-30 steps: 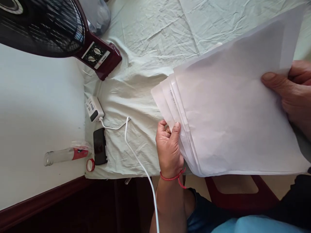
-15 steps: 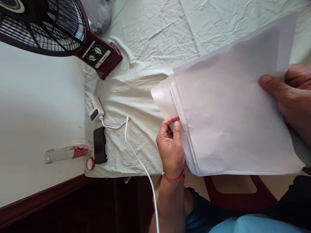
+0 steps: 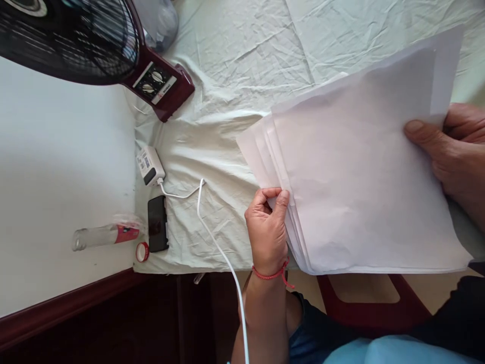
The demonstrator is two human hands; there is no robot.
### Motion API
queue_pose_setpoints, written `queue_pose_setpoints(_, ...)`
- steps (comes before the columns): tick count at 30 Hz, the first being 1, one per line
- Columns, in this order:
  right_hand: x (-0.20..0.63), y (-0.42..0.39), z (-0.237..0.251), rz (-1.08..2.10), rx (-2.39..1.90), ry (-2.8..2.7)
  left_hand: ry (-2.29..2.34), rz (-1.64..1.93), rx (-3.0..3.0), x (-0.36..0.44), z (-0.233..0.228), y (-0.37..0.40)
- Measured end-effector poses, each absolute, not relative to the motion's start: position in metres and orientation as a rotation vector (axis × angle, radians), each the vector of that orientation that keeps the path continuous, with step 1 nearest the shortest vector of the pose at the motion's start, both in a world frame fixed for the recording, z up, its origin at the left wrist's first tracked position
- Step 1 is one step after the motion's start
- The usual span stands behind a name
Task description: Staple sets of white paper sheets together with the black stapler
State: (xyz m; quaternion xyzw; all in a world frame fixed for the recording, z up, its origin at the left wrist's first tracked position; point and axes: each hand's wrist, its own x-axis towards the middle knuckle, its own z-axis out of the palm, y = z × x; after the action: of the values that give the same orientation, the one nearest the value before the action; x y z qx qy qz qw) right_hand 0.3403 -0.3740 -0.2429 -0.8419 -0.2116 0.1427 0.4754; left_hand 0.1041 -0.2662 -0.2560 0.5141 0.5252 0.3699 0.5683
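Observation:
A stack of white paper sheets lies fanned between both hands over the table's near edge. My left hand, with a red cord on its wrist, pinches the sheets' left edge between thumb and index finger. Several layers stick out to the left there, slightly offset from one another. At the stack's right edge, my right hand grips the paper, thumb on top and the other fingers partly hidden behind. The top sheet looks blank.
A dark red fan stands at the back left, near a clear plastic bag. A white power strip with a white cable, a black phone, a red cap and a glass bottle are at left. A red stool is below.
My left thumb has come down onto the paper's left edge. The protruding corner there lies flatter, and a sheet corner now shows at the top edge. My right hand stays nearly still.

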Motion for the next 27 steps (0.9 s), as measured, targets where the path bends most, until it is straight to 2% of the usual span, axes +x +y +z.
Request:
queue_pose_setpoints(6,0.356,-0.374,-0.261,0.343,-1.967,-0.497,1.166,0.937,0.989,0.111,-0.251,-0.266)
queue_pose_setpoints(21,0.357,-0.373,-0.264,0.293,-1.881,-0.495,1.187,0.99,0.92,0.11,-0.252,-0.267)
queue_pose_setpoints(27,0.358,-0.372,-0.262,0.357,-1.859,-0.454,1.116,0.798,0.948,0.11,-0.251,-0.269)
